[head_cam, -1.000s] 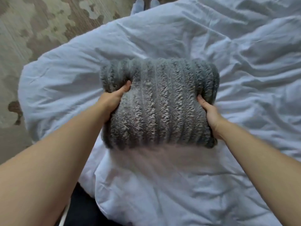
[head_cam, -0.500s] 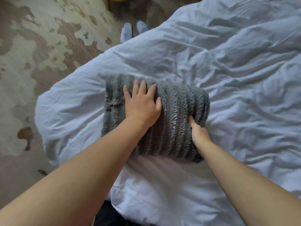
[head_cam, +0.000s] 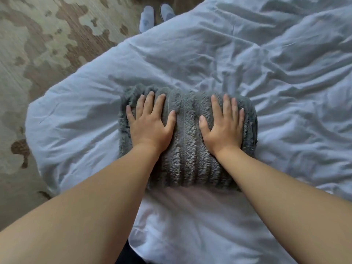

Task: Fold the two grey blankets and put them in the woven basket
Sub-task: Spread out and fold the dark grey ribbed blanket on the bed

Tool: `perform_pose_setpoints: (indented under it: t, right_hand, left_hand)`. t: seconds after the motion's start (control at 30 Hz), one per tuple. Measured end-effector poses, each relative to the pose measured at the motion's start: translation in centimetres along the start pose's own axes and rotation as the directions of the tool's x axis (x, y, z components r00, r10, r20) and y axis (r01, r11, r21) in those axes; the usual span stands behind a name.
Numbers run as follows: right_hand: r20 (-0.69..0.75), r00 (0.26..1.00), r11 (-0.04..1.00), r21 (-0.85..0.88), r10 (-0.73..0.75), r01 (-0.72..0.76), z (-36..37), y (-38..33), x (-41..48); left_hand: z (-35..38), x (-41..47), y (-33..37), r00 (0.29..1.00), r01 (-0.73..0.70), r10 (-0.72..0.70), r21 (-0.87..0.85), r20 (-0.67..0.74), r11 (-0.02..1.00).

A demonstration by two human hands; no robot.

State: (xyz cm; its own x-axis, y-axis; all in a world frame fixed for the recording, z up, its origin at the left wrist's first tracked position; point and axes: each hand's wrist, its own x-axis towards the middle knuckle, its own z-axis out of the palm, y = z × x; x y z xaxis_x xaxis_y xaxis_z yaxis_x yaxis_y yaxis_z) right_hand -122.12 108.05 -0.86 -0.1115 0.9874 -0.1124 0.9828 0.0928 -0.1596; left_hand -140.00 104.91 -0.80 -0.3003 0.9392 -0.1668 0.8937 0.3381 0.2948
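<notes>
A grey ribbed, fluffy blanket (head_cam: pixel 187 149) lies folded into a thick block on the white duvet, near the bed's corner. My left hand (head_cam: pixel 150 122) presses flat on its left half, fingers straight and spread. My right hand (head_cam: pixel 223 125) presses flat on its right half in the same way. Neither hand grips the fabric. Only this one grey blanket shows, and no woven basket is in view.
The crumpled white duvet (head_cam: pixel 266 63) covers the bed to the right and back. A patterned beige and brown carpet (head_cam: pixel 38 54) lies to the left. A pair of pale slippers (head_cam: pixel 156 16) stands on the floor beyond the bed's corner.
One second ago both hands held the folded blanket by its sides. The left hand then moved on top, and the right hand has now left the edge and lies flat on top too.
</notes>
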Motion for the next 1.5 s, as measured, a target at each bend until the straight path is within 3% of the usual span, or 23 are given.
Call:
perform_pose_setpoints:
  t: [0.13, 0.3, 0.6, 1.07, 1.2, 1.33, 1.43, 1.5]
  right_hand:
    - [-0.163, 0.985, 0.998, -0.028, 0.050, -0.055, 2.8, -0.4, -0.9]
    - [-0.246, 0.969, 0.999, -0.026, 0.035, -0.043, 6.0, 0.2, 0.3]
    - [-0.273, 0.962, 0.999, -0.010, 0.030, -0.034, 10.5, 1.0, 2.6]
    - [-0.237, 0.971, 0.999, 0.029, 0.036, -0.030, 8.0, 0.6, 3.0]
    - [-0.109, 0.994, 0.992, 0.129, 0.001, 0.013, 3.7, 0.7, 1.9]
    - [0.107, 0.994, 0.870, 0.492, -0.030, -0.027, -1.1, 1.8, 0.9]
    - [-0.005, 0.994, 0.820, 0.566, 0.107, -0.085, -3.9, 3.5, -0.2]
    - [-0.060, 0.957, 0.829, 0.516, 0.286, -0.215, -4.4, 5.0, -1.3]
  left_hand:
    - [2.4, -0.5, -0.6, 0.996, 0.007, -0.012, -0.048, -0.090, 0.999]
    - [5.3, 0.6, -0.6, 0.992, 0.022, -0.033, -0.092, -0.122, 0.996]
    - [9.5, 3.4, -0.5, 0.974, 0.006, -0.033, -0.118, -0.226, 0.993]
    - [7.7, 3.3, 0.2, 0.973, 0.006, -0.040, -0.145, -0.229, 0.989]
    - [3.5, 2.2, 0.2, 0.996, 0.006, -0.020, -0.145, -0.092, 0.989]
    - [-1.0, 0.5, -1.4, 0.989, -0.104, 0.128, -0.268, 0.075, 0.958]
    - [-3.4, -0.9, -2.9, 0.986, -0.127, 0.155, -0.340, 0.056, 0.932]
    - [-3.9, -2.0, -3.8, 1.000, 0.021, -0.021, -0.384, 0.004, 0.923]
